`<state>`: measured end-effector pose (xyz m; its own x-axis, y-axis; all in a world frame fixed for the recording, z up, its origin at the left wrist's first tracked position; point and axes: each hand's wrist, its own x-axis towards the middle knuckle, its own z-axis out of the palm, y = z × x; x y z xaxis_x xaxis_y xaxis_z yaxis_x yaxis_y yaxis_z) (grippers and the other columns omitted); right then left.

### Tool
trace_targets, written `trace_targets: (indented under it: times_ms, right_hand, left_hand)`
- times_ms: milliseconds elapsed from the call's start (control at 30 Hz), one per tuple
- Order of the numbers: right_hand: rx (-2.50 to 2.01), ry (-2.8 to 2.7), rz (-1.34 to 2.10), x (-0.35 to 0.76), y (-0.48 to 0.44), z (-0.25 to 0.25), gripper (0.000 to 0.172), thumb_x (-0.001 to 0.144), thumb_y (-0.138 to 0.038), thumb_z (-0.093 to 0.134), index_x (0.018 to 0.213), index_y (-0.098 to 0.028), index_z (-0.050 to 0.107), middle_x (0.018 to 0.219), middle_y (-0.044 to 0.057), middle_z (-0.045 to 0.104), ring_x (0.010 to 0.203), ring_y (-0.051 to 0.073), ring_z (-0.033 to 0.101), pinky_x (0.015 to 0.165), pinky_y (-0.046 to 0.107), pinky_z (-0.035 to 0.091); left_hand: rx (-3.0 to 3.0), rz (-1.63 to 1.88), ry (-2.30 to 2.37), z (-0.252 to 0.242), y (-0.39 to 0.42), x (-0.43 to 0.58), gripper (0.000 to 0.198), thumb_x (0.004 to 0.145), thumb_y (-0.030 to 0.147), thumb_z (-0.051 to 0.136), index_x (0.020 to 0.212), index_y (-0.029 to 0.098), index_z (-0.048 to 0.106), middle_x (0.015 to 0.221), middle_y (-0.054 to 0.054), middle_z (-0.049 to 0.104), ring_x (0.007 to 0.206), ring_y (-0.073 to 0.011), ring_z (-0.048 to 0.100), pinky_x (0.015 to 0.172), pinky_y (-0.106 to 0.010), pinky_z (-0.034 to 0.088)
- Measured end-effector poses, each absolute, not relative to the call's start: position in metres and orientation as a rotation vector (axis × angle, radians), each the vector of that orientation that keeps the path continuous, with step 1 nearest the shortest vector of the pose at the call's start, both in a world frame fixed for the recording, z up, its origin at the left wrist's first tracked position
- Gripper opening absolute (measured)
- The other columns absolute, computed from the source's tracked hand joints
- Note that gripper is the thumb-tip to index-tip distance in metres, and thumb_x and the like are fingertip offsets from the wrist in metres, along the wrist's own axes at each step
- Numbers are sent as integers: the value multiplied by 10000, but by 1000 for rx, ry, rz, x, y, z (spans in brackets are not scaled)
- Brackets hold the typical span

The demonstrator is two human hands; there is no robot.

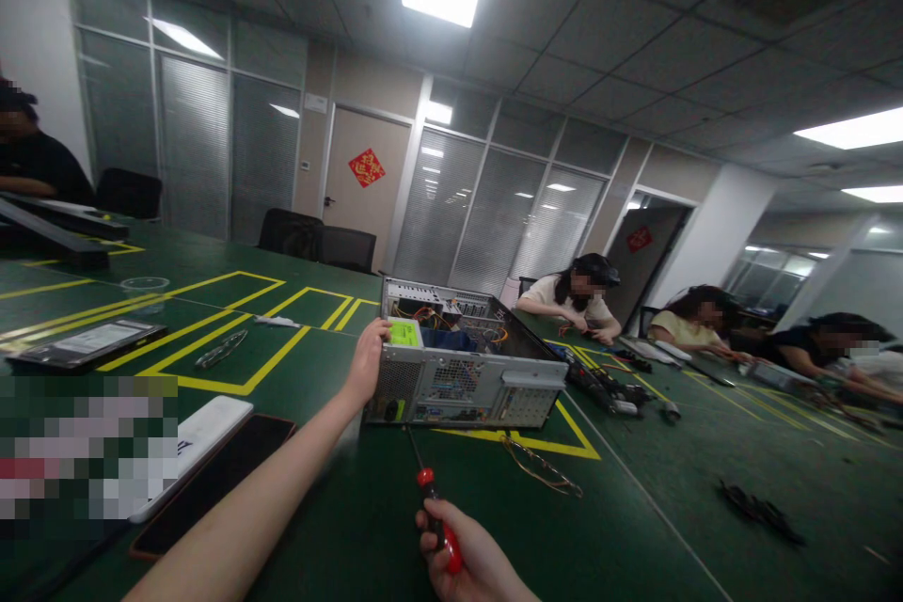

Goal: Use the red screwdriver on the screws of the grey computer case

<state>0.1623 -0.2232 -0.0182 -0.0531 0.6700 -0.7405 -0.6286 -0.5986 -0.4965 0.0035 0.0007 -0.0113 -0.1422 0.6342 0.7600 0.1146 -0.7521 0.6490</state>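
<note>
An open desktop computer case lies on its side on the green table, with wires and a green-labelled part showing inside. My left hand grips the case's near left corner, thumb over the top edge. My right hand is closed round the red handle of a screwdriver, near the bottom of the view. The screwdriver's thin shaft points up toward the rear panel of the case and stops a little short of it.
A dark phone and a white flat device lie at my left. A tablet, a clear cup and loose cables sit on the table. Several people work at the right; another person sits far left.
</note>
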Motion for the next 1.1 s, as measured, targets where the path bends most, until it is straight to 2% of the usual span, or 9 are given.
trace_targets:
  times_ms: [100,200,367,467,633,800,900,1000,1100]
  right_hand:
    - [-1316,-40,1779,159,-224,-14,385,1034,-323,493,728,-113,596,523,-1,565,413,65,559,395,111,441]
    - [-1304,-41,1787,157,-224,-9,398,1042,-373,455,809,-101,627,560,4,608,428,90,594,392,141,465]
    - [-1225,-91,1863,160,-225,-6,468,1064,-380,332,913,-73,652,555,-1,591,353,58,483,294,104,272]
    - [-1175,-82,1873,164,-224,-9,494,1062,-399,334,797,-100,625,522,-18,544,319,20,378,292,85,197]
    - [-1268,-121,1943,166,-223,-15,514,1057,-411,385,678,-126,584,419,-69,398,304,-3,270,304,57,177]
    - [-1304,-86,1875,161,-225,-9,494,1050,-408,405,730,-96,617,488,-3,538,383,50,504,364,93,374]
    - [-1256,-69,1856,160,-226,-6,441,1048,-384,393,853,-84,650,564,7,607,434,91,581,388,142,436]
    - [-1199,-67,1896,161,-224,-10,431,1048,-360,346,949,-82,660,596,15,625,428,94,564,367,141,400]
    - [-1164,-46,1897,164,-223,-16,426,1042,-347,330,934,-85,648,580,15,601,397,77,501,327,112,293]
  left_hand:
    - [1778,1958,857,-12,2,4,547,995,632,240,904,228,598,1200,-107,672,1287,-261,562,1165,-477,409]
    - [1787,1952,862,-13,2,4,542,993,631,239,898,230,591,1198,-107,668,1291,-263,557,1163,-478,409]
    - [1791,1945,858,-13,2,3,528,997,616,242,900,231,590,1215,-107,667,1309,-262,548,1170,-477,403]
    - [1787,1948,850,-13,2,3,533,992,626,247,900,230,591,1209,-109,667,1307,-268,547,1167,-484,403]
    - [1781,1944,845,-12,1,3,540,987,640,249,905,231,593,1213,-110,662,1304,-269,547,1166,-484,402]
    - [1776,1945,837,-11,0,3,527,991,627,255,894,233,590,1208,-106,663,1303,-266,547,1168,-481,402]
    - [1776,1940,847,-12,0,3,522,996,614,253,898,233,595,1215,-105,666,1308,-264,548,1169,-480,407]
    - [1781,1947,846,-12,2,4,533,995,621,247,900,234,600,1207,-105,669,1304,-262,554,1177,-481,400]
    - [1772,1966,831,-13,3,4,536,991,631,252,892,233,596,1191,-107,670,1290,-262,559,1176,-485,397]
